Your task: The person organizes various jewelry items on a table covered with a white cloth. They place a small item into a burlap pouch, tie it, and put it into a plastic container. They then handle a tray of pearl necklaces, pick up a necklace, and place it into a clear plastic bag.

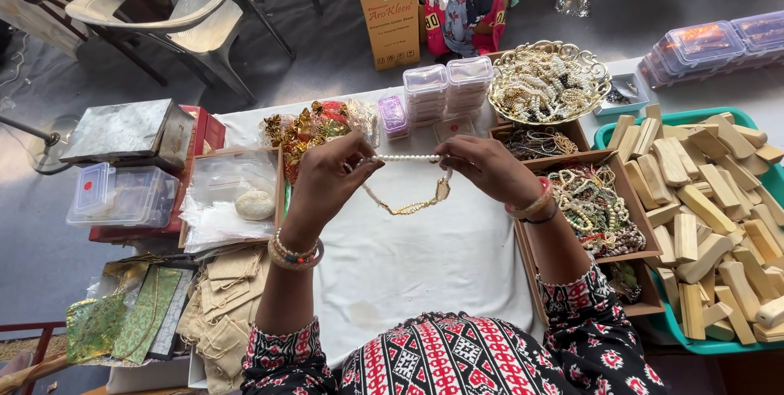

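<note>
Over a white-cloth-covered surface (425,264), a person stretches a short strand of white pearl beads (406,158) taut between two raised hands. The left hand (331,178) pinches one end shut; the right hand (482,168) grips the other, a gold chain loop (408,203) sagging beneath the strand. Even tension and steady fingertips look key to keeping the beads aligned. Behind the strand stands a gold filigree bowl of pearls (549,80).
</note>
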